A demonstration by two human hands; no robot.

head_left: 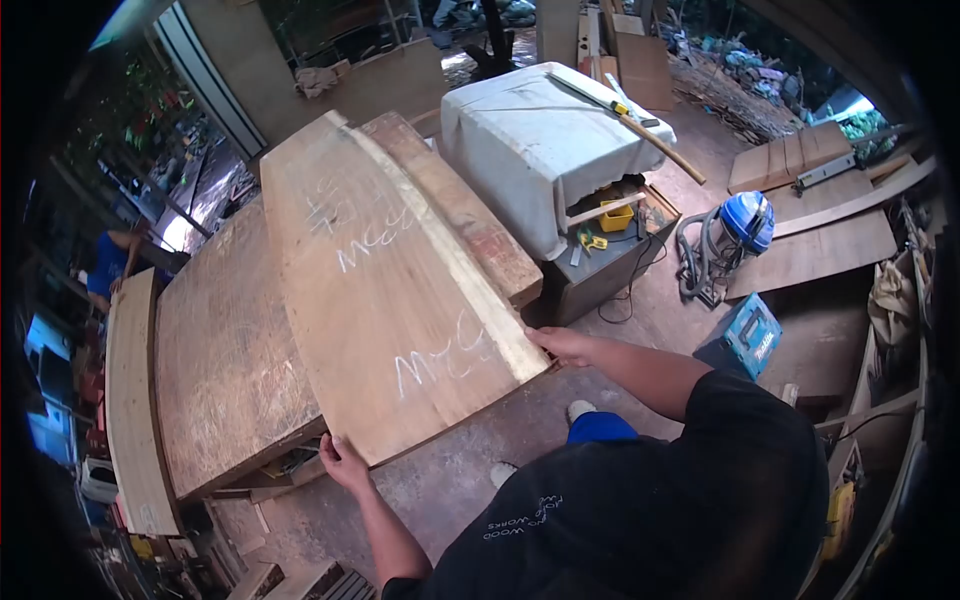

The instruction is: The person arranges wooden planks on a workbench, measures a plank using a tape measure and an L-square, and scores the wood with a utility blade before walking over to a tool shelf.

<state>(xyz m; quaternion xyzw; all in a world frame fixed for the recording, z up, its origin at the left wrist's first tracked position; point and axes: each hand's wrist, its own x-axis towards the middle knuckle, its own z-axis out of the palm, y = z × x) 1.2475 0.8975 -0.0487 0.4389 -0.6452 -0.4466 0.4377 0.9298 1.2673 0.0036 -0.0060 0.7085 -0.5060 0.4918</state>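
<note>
A wide wooden slab (370, 290) with white chalk writing and a pale raw edge lies at a slant over the worktable (225, 340). My left hand (344, 464) grips the slab's near left corner, its fingers bent over the edge. At the near right corner my right hand (562, 346) holds the pale edge, with the thumb side on top. The slab's near end juts out past the worktable towards my body. Beside its right edge lies a thick, worn wooden block (480, 240).
A cloth-covered box (540, 130) bears a long stick (660, 145). Right of it stand a blue-topped vacuum (746, 221) and a teal case (748, 338). A curved board (132, 400) leans at the left, near a person in blue (108, 265). A cable crosses the floor.
</note>
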